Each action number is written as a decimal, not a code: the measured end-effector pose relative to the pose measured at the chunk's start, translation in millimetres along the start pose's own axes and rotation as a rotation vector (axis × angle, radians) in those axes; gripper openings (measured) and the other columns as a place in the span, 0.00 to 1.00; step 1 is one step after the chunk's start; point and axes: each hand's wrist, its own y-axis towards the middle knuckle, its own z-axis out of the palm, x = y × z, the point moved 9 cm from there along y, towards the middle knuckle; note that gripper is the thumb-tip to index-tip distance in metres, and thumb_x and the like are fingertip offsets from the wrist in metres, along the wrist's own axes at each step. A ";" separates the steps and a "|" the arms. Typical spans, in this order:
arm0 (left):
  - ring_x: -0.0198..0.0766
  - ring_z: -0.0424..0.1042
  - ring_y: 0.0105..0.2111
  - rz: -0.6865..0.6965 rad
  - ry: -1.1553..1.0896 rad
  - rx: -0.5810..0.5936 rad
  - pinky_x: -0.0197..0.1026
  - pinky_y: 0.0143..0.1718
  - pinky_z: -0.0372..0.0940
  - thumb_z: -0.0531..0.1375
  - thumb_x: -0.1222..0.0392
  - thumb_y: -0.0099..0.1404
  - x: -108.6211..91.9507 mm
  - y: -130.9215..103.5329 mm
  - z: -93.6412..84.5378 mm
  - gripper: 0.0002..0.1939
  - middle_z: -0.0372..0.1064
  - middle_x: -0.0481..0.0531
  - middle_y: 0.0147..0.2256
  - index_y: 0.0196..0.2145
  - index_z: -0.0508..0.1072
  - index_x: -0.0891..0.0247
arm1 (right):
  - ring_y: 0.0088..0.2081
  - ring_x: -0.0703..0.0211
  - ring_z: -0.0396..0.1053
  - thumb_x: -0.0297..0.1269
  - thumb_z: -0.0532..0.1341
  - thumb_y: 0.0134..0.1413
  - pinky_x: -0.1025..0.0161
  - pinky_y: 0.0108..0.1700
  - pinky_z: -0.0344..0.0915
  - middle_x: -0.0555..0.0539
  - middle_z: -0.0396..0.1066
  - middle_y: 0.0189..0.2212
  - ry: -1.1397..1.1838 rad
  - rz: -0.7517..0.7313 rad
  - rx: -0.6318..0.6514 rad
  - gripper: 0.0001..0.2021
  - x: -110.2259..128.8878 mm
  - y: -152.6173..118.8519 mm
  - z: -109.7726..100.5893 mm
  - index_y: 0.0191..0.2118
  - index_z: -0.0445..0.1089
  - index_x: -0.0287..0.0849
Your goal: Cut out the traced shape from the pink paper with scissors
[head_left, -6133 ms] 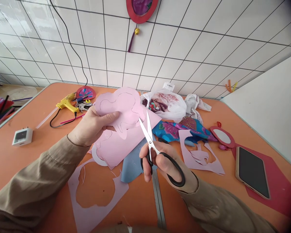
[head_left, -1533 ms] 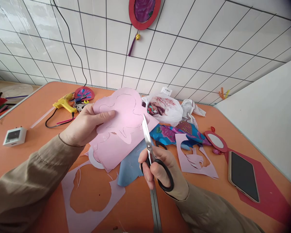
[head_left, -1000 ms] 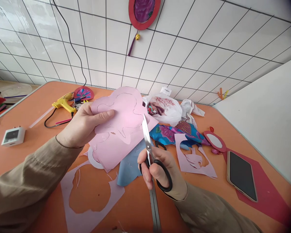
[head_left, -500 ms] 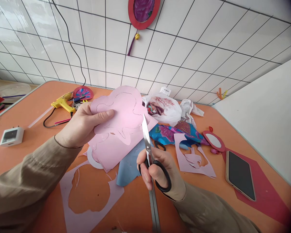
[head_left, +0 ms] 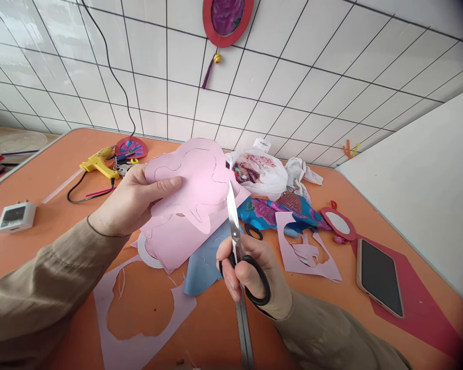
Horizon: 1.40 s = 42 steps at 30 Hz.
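— What differs from six seconds back?

— The scissors (head_left: 235,226). Back then their blades stand apart in a V beside the pink paper shape (head_left: 195,180); now they lie together, the tip up against the shape's right edge.

— And the right hand (head_left: 247,267)?

— It sits a little further left and turned, so the black loops show narrower than before.

— The left hand (head_left: 133,198)?

— It has tipped the pink shape slightly; the drawn outline sits a touch higher, nearer the table's far edge.

— Over the last second and a half?

— Barely anything: the blades stay together, and the whole view drifts slightly, so the phone (head_left: 380,277) sits a bit further left.
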 end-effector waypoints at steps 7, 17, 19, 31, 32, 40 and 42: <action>0.34 0.76 0.27 0.001 -0.003 0.017 0.32 0.27 0.73 0.72 0.63 0.57 -0.5 -0.5 0.4 0.04 0.79 0.48 0.27 0.27 0.83 0.64 | 0.14 0.69 0.60 0.62 0.67 0.50 0.69 0.18 0.58 0.56 0.62 0.17 0.020 -0.004 0.024 0.25 3.0 -1.0 3.2 0.34 0.66 0.41; 0.35 0.77 0.29 0.030 -0.006 0.032 0.33 0.30 0.74 0.72 0.64 0.57 -2.9 -0.3 1.4 0.02 0.81 0.49 0.28 0.29 0.84 0.64 | 0.13 0.69 0.59 0.61 0.67 0.51 0.69 0.17 0.56 0.57 0.60 0.15 0.031 -0.023 0.022 0.24 0.4 0.4 2.7 0.33 0.67 0.42; 0.35 0.77 0.28 0.032 -0.006 0.036 0.33 0.29 0.73 0.72 0.63 0.57 -2.0 0.2 0.4 0.02 0.80 0.49 0.28 0.29 0.84 0.64 | 0.13 0.69 0.59 0.60 0.68 0.51 0.70 0.17 0.56 0.58 0.59 0.15 0.051 -0.023 0.024 0.24 -0.9 0.3 2.4 0.34 0.67 0.42; 0.33 0.76 0.26 0.052 -0.003 0.039 0.32 0.26 0.72 0.73 0.61 0.54 3.6 3.2 -4.7 0.05 0.78 0.48 0.26 0.28 0.83 0.63 | 0.13 0.70 0.60 0.54 0.70 0.51 0.73 0.17 0.58 0.58 0.61 0.15 0.116 -0.055 0.037 0.18 -1.1 0.5 2.1 0.34 0.71 0.43; 0.32 0.75 0.25 0.055 0.004 0.039 0.32 0.26 0.71 0.73 0.61 0.54 3.4 3.3 -4.4 0.05 0.77 0.48 0.25 0.29 0.84 0.63 | 0.13 0.70 0.60 0.54 0.70 0.51 0.73 0.17 0.57 0.58 0.61 0.15 0.115 -0.058 0.034 0.18 -1.0 0.3 1.9 0.34 0.70 0.43; 0.31 0.70 0.21 0.051 0.018 0.044 0.33 0.22 0.66 0.73 0.60 0.54 3.5 3.4 -3.4 0.06 0.72 0.47 0.21 0.29 0.83 0.64 | 0.13 0.69 0.59 0.56 0.69 0.52 0.71 0.17 0.57 0.58 0.60 0.15 0.093 -0.065 0.019 0.21 -0.9 -0.2 1.2 0.34 0.70 0.42; 0.32 0.70 0.22 0.052 0.023 0.039 0.33 0.22 0.66 0.73 0.61 0.55 2.8 3.1 -4.0 0.06 0.72 0.48 0.21 0.28 0.82 0.65 | 0.13 0.70 0.59 0.56 0.69 0.52 0.72 0.17 0.57 0.58 0.60 0.15 0.096 -0.064 0.024 0.20 -0.6 -0.1 1.3 0.35 0.70 0.42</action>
